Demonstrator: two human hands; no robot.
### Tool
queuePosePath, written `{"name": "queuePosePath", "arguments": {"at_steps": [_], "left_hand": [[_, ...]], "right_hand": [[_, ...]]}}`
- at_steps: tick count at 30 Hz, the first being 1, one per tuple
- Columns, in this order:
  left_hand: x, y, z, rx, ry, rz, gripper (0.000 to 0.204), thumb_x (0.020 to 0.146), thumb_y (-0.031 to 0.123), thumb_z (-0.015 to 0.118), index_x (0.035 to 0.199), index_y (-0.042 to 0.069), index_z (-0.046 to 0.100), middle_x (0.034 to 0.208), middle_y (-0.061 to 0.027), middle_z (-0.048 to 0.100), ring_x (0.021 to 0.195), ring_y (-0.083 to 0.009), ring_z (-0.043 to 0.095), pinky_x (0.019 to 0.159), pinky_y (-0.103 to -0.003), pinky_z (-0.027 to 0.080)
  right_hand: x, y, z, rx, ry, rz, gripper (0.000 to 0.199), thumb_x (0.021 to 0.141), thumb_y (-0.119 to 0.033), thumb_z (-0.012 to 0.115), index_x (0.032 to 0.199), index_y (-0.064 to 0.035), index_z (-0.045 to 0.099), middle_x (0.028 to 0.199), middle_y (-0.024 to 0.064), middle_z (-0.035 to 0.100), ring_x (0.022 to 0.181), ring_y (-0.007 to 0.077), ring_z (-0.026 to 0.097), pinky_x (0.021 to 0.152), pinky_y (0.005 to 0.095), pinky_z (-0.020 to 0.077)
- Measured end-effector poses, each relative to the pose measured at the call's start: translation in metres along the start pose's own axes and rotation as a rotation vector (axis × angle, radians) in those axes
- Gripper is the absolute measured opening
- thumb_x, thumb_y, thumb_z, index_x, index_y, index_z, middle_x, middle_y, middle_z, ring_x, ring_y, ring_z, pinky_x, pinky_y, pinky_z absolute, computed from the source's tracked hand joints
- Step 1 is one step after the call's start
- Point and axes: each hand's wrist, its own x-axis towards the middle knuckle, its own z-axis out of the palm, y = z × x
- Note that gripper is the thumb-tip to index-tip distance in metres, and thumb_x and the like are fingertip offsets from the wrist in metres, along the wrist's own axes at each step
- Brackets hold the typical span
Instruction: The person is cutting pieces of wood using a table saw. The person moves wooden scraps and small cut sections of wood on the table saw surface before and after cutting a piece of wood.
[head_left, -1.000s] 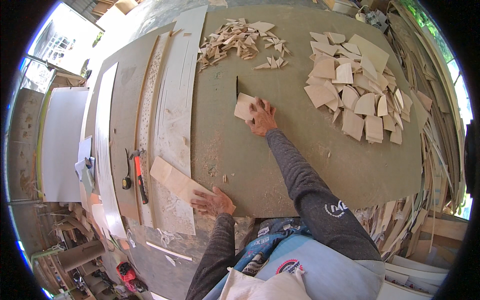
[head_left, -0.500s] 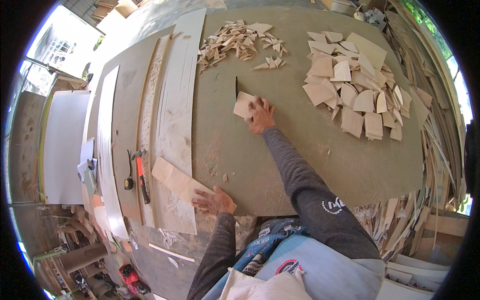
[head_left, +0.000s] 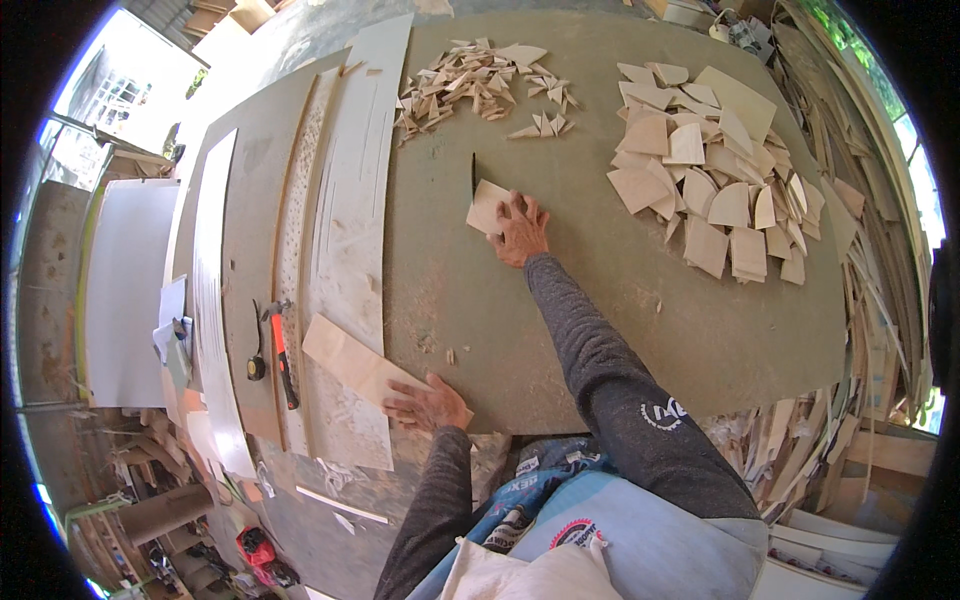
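Observation:
My right hand [head_left: 522,230] has its fingers bent over a small pale wood piece [head_left: 486,207], gripping it flat against the brownish-green tabletop [head_left: 560,330]. A thin dark saw blade [head_left: 474,176] stands up from the table right beside that piece's upper left corner; whether they touch I cannot tell. My left hand [head_left: 428,402] lies with fingers stretched out over the near end of a long pale wood strip [head_left: 345,358]. The strip slants across the table's near left part. My palms hide part of both pieces.
A heap of curved-edge wood pieces [head_left: 706,165] lies at the far right. Pointed offcuts [head_left: 465,85] are piled at the back. To the left are a long wooden rail [head_left: 300,190], a hammer [head_left: 284,355] and a tape measure [head_left: 257,367]. Stacked boards [head_left: 850,150] border the right side.

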Motion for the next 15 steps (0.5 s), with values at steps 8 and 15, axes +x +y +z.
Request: {"name": "queuePosePath", "arguments": {"at_steps": [8,15], "left_hand": [[-0.001,-0.001,0.002,0.022,0.032,0.023,0.089,0.1,0.049,0.051,0.162,0.008,0.002,0.164,-0.035,0.003,0.154,-0.0469,-0.001,0.118,-0.067,0.014],[-0.002,0.003,0.0,0.0,0.023,0.023,0.088,0.1,0.049,0.051,0.162,0.007,0.004,0.163,-0.0352,0.003,0.154,-0.0469,0.0,0.118,-0.067,0.015]], "right_hand": [[0.001,-0.002,-0.007,0.012,0.011,0.018,0.067,0.086,-0.036,0.073,0.144,-0.0073,0.053,0.161,0.0173,0.027,0.142,0.0396,0.024,0.111,0.0657,0.027],[0.005,0.024,-0.011,-0.116,-0.022,-0.117,0.067,0.091,-0.046,0.066,0.148,-0.0132,0.052,0.167,0.0066,0.026,0.136,0.0346,0.031,0.113,0.0593,0.0301]]}}
